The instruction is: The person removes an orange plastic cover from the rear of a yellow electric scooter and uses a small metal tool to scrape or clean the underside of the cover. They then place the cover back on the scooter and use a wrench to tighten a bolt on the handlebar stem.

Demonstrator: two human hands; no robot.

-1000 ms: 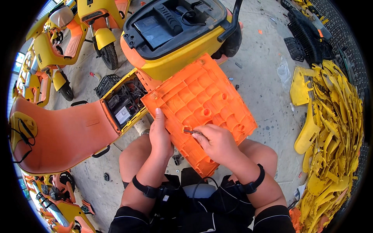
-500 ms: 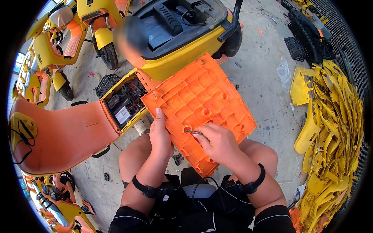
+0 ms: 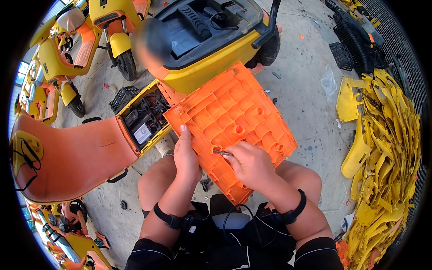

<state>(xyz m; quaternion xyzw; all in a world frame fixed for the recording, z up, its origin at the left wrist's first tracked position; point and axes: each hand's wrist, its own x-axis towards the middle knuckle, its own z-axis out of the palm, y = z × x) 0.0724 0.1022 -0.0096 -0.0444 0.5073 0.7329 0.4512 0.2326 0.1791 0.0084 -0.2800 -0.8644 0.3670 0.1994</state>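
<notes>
Orange plastic forms a square, ribbed panel (image 3: 227, 119) that lies at an angle over the person's knees, its hollow-celled underside facing up. The left hand (image 3: 185, 155) grips the panel's left edge, thumb on top; its other fingers are hidden. The right hand (image 3: 252, 165) is closed in a pinch around a thin, dark tool (image 3: 222, 153), whose tip meets a round hole in the panel's lower left part. Just beyond the panel's far edge stands a yellow scooter (image 3: 198, 80) with an open black compartment. Left of the panel, a yellow-rimmed box (image 3: 144, 118) full of dark wiring adjoins a broad, curved orange shell (image 3: 85, 150). Well to the panel's right, yellow plastic pieces (image 3: 382, 157) are heaped on a grey floor (image 3: 310, 130).
</notes>
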